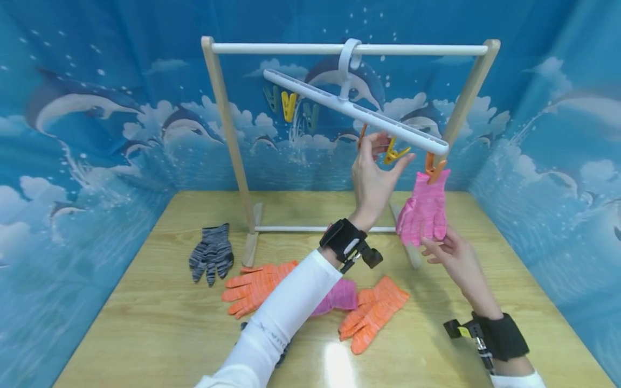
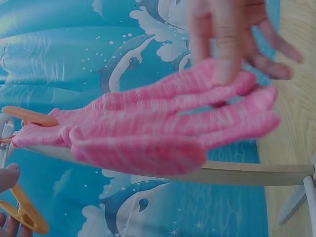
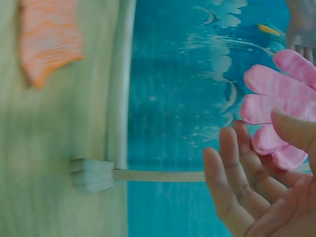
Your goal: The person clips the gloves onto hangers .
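A pink knit glove (image 1: 426, 207) hangs fingers-down from an orange clothespin (image 1: 435, 168) at the right end of a white hanger (image 1: 356, 111). My right hand (image 1: 458, 261) is at the glove's lower end. Its thumb lies over the glove's fingertips, while the other fingers are spread, loosely bent, in the right wrist view. Higher up, my left hand (image 1: 373, 180) is beside a yellow clothespin (image 1: 394, 153) under the hanger, the thumb on one side and the fingers on the other. Whether it touches the clothespin is unclear.
The hanger hooks over a rack's white top bar (image 1: 276, 49). Another yellow clothespin (image 1: 288, 106) hangs between green ones on its left half. Lying on the table (image 1: 160, 323) are a grey-black glove (image 1: 212, 253), orange gloves (image 1: 373, 312) and a pink-purple glove (image 1: 339, 296), partly hidden by my left sleeve.
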`<state>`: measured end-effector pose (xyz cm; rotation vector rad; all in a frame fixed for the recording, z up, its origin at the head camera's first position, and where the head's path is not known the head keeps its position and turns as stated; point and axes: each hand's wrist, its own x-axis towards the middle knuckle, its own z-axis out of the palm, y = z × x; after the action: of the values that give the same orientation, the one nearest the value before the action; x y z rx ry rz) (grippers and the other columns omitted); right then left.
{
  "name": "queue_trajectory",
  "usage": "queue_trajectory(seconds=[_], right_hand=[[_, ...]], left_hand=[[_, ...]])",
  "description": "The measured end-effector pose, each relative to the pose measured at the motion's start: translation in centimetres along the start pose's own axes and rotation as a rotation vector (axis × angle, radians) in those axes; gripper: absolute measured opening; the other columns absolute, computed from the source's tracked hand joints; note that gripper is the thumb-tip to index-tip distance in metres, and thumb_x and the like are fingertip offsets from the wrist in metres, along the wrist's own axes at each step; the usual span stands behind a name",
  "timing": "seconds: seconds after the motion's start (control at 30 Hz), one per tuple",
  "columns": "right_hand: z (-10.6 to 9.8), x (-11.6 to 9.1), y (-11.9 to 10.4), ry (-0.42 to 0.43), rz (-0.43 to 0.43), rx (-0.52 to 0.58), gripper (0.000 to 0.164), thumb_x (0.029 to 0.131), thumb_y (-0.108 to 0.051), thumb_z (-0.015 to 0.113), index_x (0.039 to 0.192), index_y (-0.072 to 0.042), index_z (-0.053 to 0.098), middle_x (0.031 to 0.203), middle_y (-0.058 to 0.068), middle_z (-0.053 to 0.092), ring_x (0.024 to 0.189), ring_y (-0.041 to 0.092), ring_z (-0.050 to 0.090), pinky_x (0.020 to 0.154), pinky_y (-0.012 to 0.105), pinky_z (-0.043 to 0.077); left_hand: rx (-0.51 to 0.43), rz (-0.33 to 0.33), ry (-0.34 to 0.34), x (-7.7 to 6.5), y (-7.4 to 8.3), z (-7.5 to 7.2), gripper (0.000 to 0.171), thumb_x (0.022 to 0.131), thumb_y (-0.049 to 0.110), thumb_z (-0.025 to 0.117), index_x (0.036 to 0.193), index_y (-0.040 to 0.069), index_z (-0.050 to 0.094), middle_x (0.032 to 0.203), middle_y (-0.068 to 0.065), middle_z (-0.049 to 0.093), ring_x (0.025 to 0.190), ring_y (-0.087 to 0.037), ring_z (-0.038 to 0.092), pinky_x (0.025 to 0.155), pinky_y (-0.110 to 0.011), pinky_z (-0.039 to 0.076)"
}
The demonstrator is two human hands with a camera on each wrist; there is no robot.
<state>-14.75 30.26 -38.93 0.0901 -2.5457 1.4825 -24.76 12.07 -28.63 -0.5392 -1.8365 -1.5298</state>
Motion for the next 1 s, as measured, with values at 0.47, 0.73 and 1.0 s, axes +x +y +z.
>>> queue_trajectory(seconds=[0.47,0.73,1.0], right_hand=[[2.9,-1.5,1.9,-0.146,-0.054,-0.230,0.031,0.090,-0.023,0.061,0.115,-0.005,0.057,0.096,0.015,0.066,0.073,0.018,0.064,0.060,0.030,0.055],[4.1,-2.6,2.2,-0.270,-0.050,-0.440,0.025,0.084,-0.024,0.067,0.105,-0.011,0.063,0.091,0.002,0.066,0.073,0.012,0.061,0.062,0.027,0.051],[5.0,-3.2,2.3,-0.332,0.008,-0.595,0.036,0.076,-0.029,0.074,0.104,-0.012,0.061,0.091,0.001,0.064,0.077,0.015,0.060,0.062,0.032,0.050]], left_hand=[[0.060,0.050,-0.004,-0.1,-0.1,0.5,0.042,0.082,0.038,0.068,0.113,0.012,0.057,0.105,0.002,0.065,0.087,-0.001,0.061,0.078,-0.008,0.043],[0.037,0.064,-0.037,-0.1,-0.1,0.6,0.038,0.085,0.037,0.065,0.113,0.013,0.058,0.102,-0.001,0.068,0.086,0.001,0.062,0.075,-0.009,0.044],[0.007,0.066,-0.047,0.1,-0.1,0.4,0.036,0.085,0.035,0.065,0.112,0.012,0.057,0.103,-0.001,0.067,0.084,-0.001,0.062,0.078,-0.010,0.045]])
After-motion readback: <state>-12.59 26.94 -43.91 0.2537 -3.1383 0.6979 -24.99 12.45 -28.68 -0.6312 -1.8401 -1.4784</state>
